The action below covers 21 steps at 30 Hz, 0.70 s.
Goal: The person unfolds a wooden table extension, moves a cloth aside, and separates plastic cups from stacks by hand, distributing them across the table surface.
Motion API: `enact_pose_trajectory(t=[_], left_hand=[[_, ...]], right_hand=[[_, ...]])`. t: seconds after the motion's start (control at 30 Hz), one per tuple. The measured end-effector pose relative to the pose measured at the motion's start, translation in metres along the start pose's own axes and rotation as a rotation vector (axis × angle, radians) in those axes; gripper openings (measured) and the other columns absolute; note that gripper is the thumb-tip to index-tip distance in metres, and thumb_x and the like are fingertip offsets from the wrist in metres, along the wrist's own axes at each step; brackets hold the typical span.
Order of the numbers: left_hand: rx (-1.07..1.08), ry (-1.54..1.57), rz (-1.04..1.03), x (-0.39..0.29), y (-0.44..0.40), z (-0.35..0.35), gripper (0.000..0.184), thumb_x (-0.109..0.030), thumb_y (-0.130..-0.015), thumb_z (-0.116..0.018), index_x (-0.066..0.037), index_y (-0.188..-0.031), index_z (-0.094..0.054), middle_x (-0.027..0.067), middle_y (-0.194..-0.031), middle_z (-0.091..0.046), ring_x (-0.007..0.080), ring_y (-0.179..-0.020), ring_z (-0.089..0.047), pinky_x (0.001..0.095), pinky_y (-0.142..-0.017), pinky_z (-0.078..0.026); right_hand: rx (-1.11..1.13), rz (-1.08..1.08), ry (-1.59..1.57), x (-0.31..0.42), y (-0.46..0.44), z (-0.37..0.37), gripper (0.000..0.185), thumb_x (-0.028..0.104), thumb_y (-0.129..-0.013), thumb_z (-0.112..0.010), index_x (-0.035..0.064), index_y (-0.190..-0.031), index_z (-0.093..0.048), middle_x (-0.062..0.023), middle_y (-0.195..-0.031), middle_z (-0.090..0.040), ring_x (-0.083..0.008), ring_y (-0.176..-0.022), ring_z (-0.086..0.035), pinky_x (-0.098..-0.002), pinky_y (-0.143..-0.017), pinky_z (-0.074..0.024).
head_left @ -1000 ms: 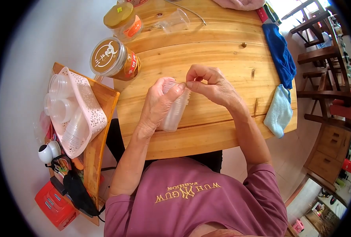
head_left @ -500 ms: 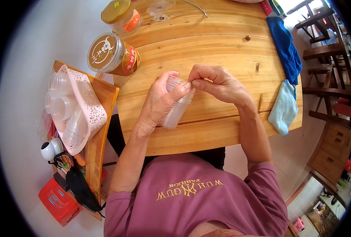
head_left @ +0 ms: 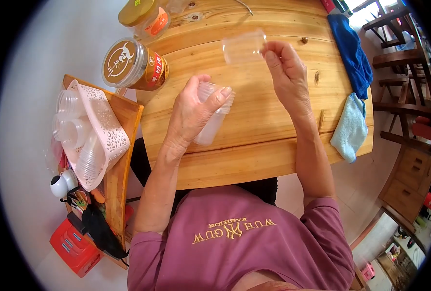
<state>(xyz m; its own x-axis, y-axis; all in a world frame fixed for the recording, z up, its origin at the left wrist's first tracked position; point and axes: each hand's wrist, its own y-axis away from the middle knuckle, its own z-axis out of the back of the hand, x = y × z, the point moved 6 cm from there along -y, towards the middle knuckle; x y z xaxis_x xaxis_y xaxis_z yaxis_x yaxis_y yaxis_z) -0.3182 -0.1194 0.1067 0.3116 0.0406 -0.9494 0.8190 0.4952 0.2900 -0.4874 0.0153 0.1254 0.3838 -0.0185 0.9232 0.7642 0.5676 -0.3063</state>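
My left hand [head_left: 196, 104] is wrapped round a stack of clear plastic cups [head_left: 213, 123], nested in one another and tilted, close to the front edge of the wooden table [head_left: 254, 160]. Farther out and to the right, my right hand [head_left: 288, 70] pinches the rim of a single clear plastic cup [head_left: 243, 47]. That cup lies on its side in the air, slightly blurred, with its body pointing left. A gap separates it from the stack.
Two lidded jars, one brown-labelled [head_left: 135, 64] and one gold-topped [head_left: 145, 19], stand at the left. A pink basket [head_left: 110, 116] of clear containers sits on a side shelf. Dark blue [head_left: 351, 56] and light blue [head_left: 350, 128] cloths hang along the right edge.
My right hand has moved away from the stack, outward and to the right, with one cup now apart in its fingers. My left hand keeps the stack, shifted only slightly.
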Motion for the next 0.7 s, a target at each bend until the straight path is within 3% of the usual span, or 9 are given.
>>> enact_pose_trajectory(t=[0.07,0.13,0.27,0.33,0.4,0.47,0.53,0.63,0.7], left_hand=[[-0.02,0.009,-0.001,0.002,0.002,0.001,0.085,-0.053,-0.078,-0.077,0.012,-0.126,-0.049,0.0215,-0.103,-0.066,0.0236,-0.095,-0.065,0.0325,-0.081,-0.053],[-0.004,0.039,0.005,0.003,0.004,0.0,0.085,-0.056,-0.078,-0.078,0.011,-0.123,-0.05,0.0201,-0.102,-0.066,0.0221,-0.094,-0.065,0.0324,-0.081,-0.053],[-0.002,0.014,0.014,-0.003,0.008,0.0,0.08,-0.053,-0.078,-0.079,0.008,-0.12,-0.051,0.0184,-0.1,-0.067,0.0199,-0.093,-0.065,0.032,-0.08,-0.054],[0.007,-0.053,-0.013,-0.006,0.01,-0.001,0.074,-0.049,-0.078,-0.08,0.006,-0.119,-0.053,0.018,-0.097,-0.068,0.022,-0.089,-0.067,0.0334,-0.079,-0.054],[-0.004,-0.205,-0.057,-0.014,0.009,-0.004,0.069,-0.044,-0.079,-0.082,0.004,-0.12,-0.053,0.0151,-0.099,-0.066,0.0199,-0.091,-0.065,0.0327,-0.08,-0.053],[-0.01,-0.355,-0.106,-0.019,0.006,-0.009,0.065,-0.039,-0.08,-0.083,0.002,-0.12,-0.053,0.0121,-0.102,-0.064,0.0177,-0.093,-0.063,0.0319,-0.082,-0.052],[-0.15,-0.69,-0.431,-0.036,0.008,-0.013,0.066,-0.037,-0.076,-0.085,0.004,-0.119,-0.055,0.0172,-0.106,-0.065,0.0286,-0.096,-0.065,0.0378,-0.084,-0.052],[-0.158,-0.673,-0.386,-0.038,0.005,-0.014,0.065,-0.036,-0.072,-0.084,0.004,-0.115,-0.056,0.0208,-0.11,-0.064,0.0375,-0.102,-0.063,0.0446,-0.086,-0.051],[-0.159,-0.687,-0.366,-0.038,0.004,-0.013,0.066,-0.037,-0.072,-0.084,0.004,-0.115,-0.056,0.0211,-0.11,-0.064,0.0376,-0.102,-0.063,0.0445,-0.087,-0.051]], right_hand=[[-0.019,0.009,0.055,0.001,-0.002,0.0,0.016,0.007,-0.096,-0.061,0.0022,-0.111,-0.06,-0.006,-0.101,-0.06,-0.017,-0.089,-0.058,-0.03,-0.075,-0.0487],[-0.171,0.19,0.237,0.015,-0.001,0.002,0.021,0.007,-0.093,-0.063,0.0019,-0.113,-0.059,-0.0066,-0.106,-0.059,-0.0181,-0.092,-0.058,-0.0316,-0.077,-0.0488],[-0.187,0.253,0.247,0.033,0.004,0.003,0.02,0.008,-0.091,-0.066,0.0026,-0.109,-0.062,-0.0064,-0.101,-0.061,-0.0195,-0.09,-0.058,-0.0327,-0.078,-0.0485],[0.18,0.089,0.07,0.027,0.007,-0.012,0.016,0.012,-0.092,-0.066,0.0022,-0.105,-0.066,-0.0065,-0.094,-0.063,-0.0193,-0.087,-0.059,-0.0327,-0.079,-0.0482],[0.286,0.032,-0.042,0.026,0.014,-0.022,0.018,0.018,-0.094,-0.065,0.0014,-0.1,-0.067,-0.0065,-0.088,-0.064,-0.0179,-0.084,-0.059,-0.0322,-0.077,-0.0479],[0.584,-0.193,-0.188,0.019,0.026,-0.04,0.022,0.021,-0.095,-0.063,-0.0004,-0.098,-0.066,-0.0064,-0.087,-0.065,-0.0167,-0.084,-0.059,-0.033,-0.073,-0.0477],[0.624,-0.176,-0.19,0.023,0.027,-0.042,0.021,0.021,-0.095,-0.064,-0.0007,-0.096,-0.065,-0.0055,-0.082,-0.064,-0.0141,-0.081,-0.058,-0.0316,-0.07,-0.0466],[0.574,-0.215,-0.237,0.017,0.028,-0.042,0.018,0.019,-0.095,-0.064,0.001,-0.092,-0.066,-0.0016,-0.075,-0.061,-0.0085,-0.073,-0.053,-0.0269,-0.065,-0.0443],[0.498,-0.214,-0.218,0.015,0.024,-0.036,0.018,0.018,-0.095,-0.064,0.0009,-0.091,-0.066,-0.0007,-0.074,-0.061,-0.008,-0.072,-0.053,-0.0265,-0.064,-0.0441]])
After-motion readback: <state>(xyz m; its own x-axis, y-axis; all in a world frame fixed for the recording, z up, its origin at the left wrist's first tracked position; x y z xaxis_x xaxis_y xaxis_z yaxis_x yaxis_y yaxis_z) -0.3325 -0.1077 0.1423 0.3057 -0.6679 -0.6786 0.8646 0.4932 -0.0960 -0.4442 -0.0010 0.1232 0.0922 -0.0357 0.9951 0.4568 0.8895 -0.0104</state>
